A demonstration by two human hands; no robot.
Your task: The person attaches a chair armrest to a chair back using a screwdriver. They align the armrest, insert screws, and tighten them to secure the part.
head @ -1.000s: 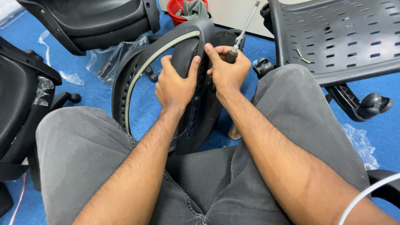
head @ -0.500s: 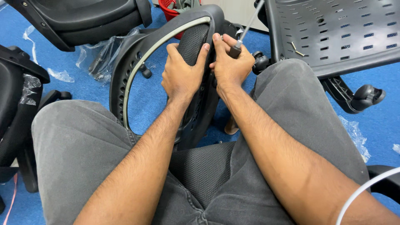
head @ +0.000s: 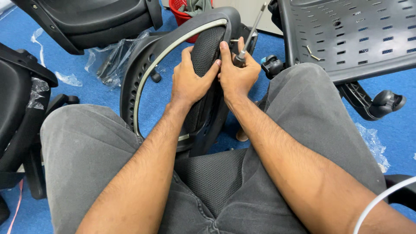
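We hold the mesh pad [head: 207,56] upright between our knees, its long axis running away from us inside the curved chair frame [head: 143,73]. Our left hand [head: 188,82] wraps it from the left; our right hand [head: 236,76], just beside, has its fingers closed around a screwdriver [head: 251,30] angled up and away.

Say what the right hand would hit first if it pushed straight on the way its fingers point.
Probably the curved black rim of the chair back frame, just beyond the right hand, whose fingers point up along the mesh pad. Depth is unclear; the red basket lies farther back.
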